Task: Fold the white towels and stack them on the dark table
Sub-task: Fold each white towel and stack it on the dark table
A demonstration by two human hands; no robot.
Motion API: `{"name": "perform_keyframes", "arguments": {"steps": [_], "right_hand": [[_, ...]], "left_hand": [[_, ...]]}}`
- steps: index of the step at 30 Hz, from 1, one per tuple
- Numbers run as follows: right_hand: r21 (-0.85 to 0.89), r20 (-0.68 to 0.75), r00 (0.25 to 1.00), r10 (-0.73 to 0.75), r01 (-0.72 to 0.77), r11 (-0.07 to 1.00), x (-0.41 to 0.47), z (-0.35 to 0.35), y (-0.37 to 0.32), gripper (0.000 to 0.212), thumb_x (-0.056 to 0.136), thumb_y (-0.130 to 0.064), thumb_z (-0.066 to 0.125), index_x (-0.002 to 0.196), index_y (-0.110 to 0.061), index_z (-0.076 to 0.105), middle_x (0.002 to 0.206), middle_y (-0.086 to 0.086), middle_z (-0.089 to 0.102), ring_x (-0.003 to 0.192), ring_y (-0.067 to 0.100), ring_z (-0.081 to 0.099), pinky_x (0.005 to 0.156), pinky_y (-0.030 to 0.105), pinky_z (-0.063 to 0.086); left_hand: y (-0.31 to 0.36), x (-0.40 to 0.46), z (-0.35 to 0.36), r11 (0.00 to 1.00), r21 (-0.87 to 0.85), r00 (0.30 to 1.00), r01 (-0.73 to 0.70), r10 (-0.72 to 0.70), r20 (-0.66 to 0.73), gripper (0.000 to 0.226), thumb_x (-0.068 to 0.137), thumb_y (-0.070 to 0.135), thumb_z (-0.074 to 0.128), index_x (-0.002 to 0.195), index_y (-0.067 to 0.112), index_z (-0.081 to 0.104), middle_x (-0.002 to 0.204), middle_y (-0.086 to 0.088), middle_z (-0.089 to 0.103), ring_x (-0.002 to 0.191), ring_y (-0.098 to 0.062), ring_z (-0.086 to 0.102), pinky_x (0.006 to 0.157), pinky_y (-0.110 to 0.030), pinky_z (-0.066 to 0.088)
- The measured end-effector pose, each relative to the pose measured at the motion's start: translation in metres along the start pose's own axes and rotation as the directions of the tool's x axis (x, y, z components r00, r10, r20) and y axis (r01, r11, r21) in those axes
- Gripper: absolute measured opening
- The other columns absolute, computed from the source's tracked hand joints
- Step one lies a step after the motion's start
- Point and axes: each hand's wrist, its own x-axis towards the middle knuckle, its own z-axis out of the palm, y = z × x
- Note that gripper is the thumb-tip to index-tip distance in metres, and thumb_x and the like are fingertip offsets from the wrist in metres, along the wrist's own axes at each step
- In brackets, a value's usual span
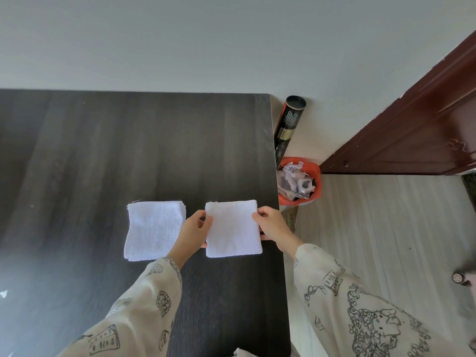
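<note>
A: So, how will the folded towel (233,229) by the table (103,150)'s right edge handle?

B: Soft, light, floppy (I judge). The left hand (192,234) and right hand (273,228) pinch its side edges; keep that hold. A stack (154,229) lies just beside it.

A: Containers?

B: An orange bin (298,181) full of crumpled rubbish.

two white towels (154,229), one dark table (103,155)

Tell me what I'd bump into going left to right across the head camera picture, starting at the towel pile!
stack of folded towels → left hand → folded towel held in both hands → right hand → orange bin → brown door
</note>
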Motion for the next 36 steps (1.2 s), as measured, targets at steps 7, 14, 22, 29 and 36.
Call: {"name": "perform_keyframes", "arguments": {"steps": [7, 14, 22, 29, 36], "right_hand": [[-0.119, -0.074, 0.995, -0.06, 0.051, 0.992, -0.003, 0.002, 0.005, 0.024, 0.095, -0.024, 0.047, 0.113, -0.01, 0.053, 0.114, 0.009, 0.06, 0.1, 0.023, 0.059, 0.087, 0.042, 0.054], [0.05, -0.163, 0.987, 0.01, -0.002, 0.999, -0.046, -0.015, 0.032, 0.023, 0.096, -0.027, 0.046, 0.114, -0.014, 0.052, 0.104, 0.002, 0.057, 0.091, 0.019, 0.061, 0.077, 0.029, 0.054], [0.395, -0.257, 0.966, 0.038, 0.069, 0.916, -0.154, -0.101, 0.119, 0.015, 0.096, -0.024, 0.047, 0.097, -0.013, 0.057, 0.083, 0.003, 0.061, 0.069, 0.014, 0.057, 0.064, 0.025, 0.049], [0.586, -0.479, 0.873, 0.089, 0.243, 0.773, -0.286, -0.211, 0.269, 0.017, 0.095, -0.019, 0.049, 0.097, -0.007, 0.062, 0.083, 0.006, 0.065, 0.069, 0.018, 0.06, 0.063, 0.026, 0.049], [0.665, -0.671, 0.69, 0.269, 0.402, 0.629, -0.44, -0.295, 0.448, 0.017, 0.096, -0.012, 0.046, 0.103, -0.008, 0.061, 0.087, 0.007, 0.066, 0.074, 0.02, 0.062, 0.071, 0.031, 0.052]], "left_hand": [[-0.001, -0.002, 0.0, 0.999, 0.047, 0.999, -0.021, 0.023, -0.041, 0.03, 0.096, 0.025, 0.043, 0.123, 0.011, 0.045, 0.105, -0.005, 0.056, 0.093, -0.021, 0.058, 0.066, -0.027, 0.053], [0.012, -0.025, 0.0, 0.983, 0.136, 0.96, -0.121, 0.151, -0.236, 0.031, 0.096, 0.015, 0.041, 0.127, 0.01, 0.045, 0.113, -0.006, 0.057, 0.089, -0.016, 0.051, 0.073, -0.021, 0.042], [0.072, -0.101, 0.087, 0.887, 0.153, 0.899, -0.437, 0.438, 0.027, 0.018, 0.096, 0.011, 0.042, 0.103, 0.022, 0.055, 0.098, -0.003, 0.065, 0.085, -0.02, 0.059, 0.077, -0.03, 0.05], [0.135, -0.217, 0.26, 0.733, 0.086, 0.711, -0.674, 0.613, 0.345, 0.019, 0.096, 0.012, 0.041, 0.105, 0.018, 0.056, 0.09, -0.002, 0.066, 0.079, -0.016, 0.064, 0.076, -0.031, 0.052], [0.149, -0.362, 0.468, 0.729, -0.079, 0.538, -0.68, 0.569, 0.622, 0.027, 0.096, 0.008, 0.04, 0.094, 0.03, 0.055, 0.091, 0.003, 0.063, 0.079, -0.021, 0.062, 0.074, -0.031, 0.05]]}}
